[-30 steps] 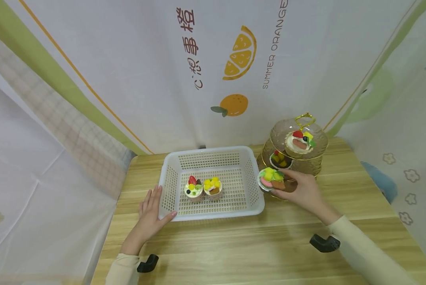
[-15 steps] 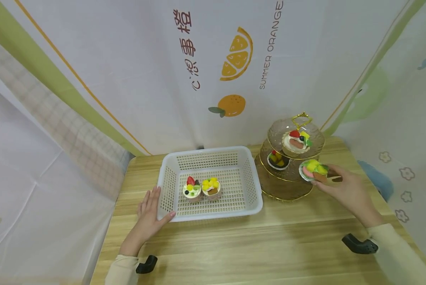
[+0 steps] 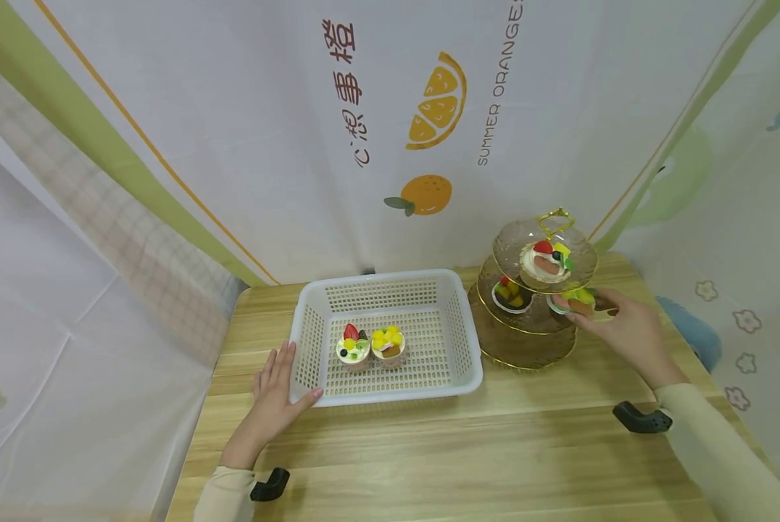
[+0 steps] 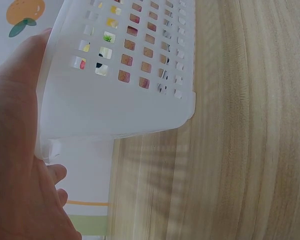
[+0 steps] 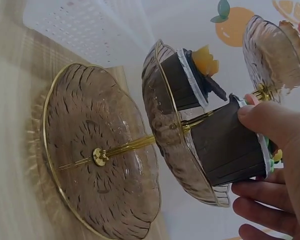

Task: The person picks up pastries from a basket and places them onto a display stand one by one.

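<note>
My right hand [image 3: 628, 330] pinches a toy cupcake [image 5: 227, 145] in a black cup, with yellow, green and pink toppings, between thumb and fingers. The cupcake is at the right part of the middle tier of a three-tier stand [image 3: 527, 351], partly hidden by the top tier in the head view. Beside it on that tier sits another black-cup cupcake [image 5: 182, 80]. A cream tart [image 3: 546, 262] stands on the top tier. My left hand [image 3: 272, 384] rests against the left front corner of a white basket [image 3: 390, 397], fingers extended along its side, thumb on the front rim.
Inside the basket, two cupcakes stand side by side, one with a strawberry [image 3: 353, 349] and one with yellow pieces [image 3: 388, 344]. The wooden table [image 3: 429, 464] runs back to a printed curtain [image 3: 266, 145]. The stand's bottom tier [image 5: 100, 170] sits right of the basket.
My right hand has carried the black-cup cupcake from beside the basket to the right, then back onto the stand's middle tier. The left hand has stayed at the basket.
</note>
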Action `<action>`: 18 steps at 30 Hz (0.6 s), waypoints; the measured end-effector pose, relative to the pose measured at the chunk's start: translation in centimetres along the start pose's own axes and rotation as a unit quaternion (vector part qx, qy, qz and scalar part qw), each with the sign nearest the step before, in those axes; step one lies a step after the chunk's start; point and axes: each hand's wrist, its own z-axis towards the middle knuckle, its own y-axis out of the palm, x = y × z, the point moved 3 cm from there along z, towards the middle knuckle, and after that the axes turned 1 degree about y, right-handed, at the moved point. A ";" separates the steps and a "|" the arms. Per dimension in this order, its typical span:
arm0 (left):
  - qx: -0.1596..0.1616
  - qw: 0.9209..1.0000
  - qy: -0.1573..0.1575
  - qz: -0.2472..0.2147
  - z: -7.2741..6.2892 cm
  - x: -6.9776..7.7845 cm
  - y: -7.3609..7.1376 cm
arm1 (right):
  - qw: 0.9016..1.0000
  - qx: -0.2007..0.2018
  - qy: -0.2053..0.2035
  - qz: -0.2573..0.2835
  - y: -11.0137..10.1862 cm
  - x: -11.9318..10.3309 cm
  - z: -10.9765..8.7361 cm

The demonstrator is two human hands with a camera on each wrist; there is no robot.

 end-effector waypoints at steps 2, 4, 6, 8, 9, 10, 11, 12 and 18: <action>0.000 1.000 0.000 -0.001 0.0 0.0 0.0 | 1.000 -0.004 0.003 -0.001 0.2 -0.1 0.4; 0.000 1.000 0.000 -0.002 0.0 0.0 0.0 | 1.000 -0.006 0.005 0.000 0.5 -0.1 0.7; 0.000 1.000 0.000 -0.003 0.0 0.0 0.0 | 1.000 -0.007 0.005 0.005 0.9 0.0 1.0; 0.000 1.000 0.000 -0.002 0.0 0.0 0.0 | 1.000 -0.006 0.005 0.007 1.2 0.0 1.3; 0.001 1.000 0.001 -0.002 0.0 0.0 0.0 | 1.000 -0.003 0.005 0.009 1.4 0.1 1.4; 0.001 1.000 0.001 -0.004 0.0 0.0 0.0 | 1.000 -0.001 0.005 0.010 1.6 0.1 1.5; 0.000 1.000 0.001 -0.004 0.0 0.0 0.0 | 1.000 0.004 0.003 0.011 1.8 0.1 1.6; 0.000 1.000 0.001 -0.004 0.0 0.0 0.0 | 1.000 0.010 0.001 0.012 1.9 0.1 1.7; -0.002 1.000 0.000 -0.008 0.0 0.0 0.0 | 0.999 0.047 -0.010 0.025 2.7 -0.2 1.9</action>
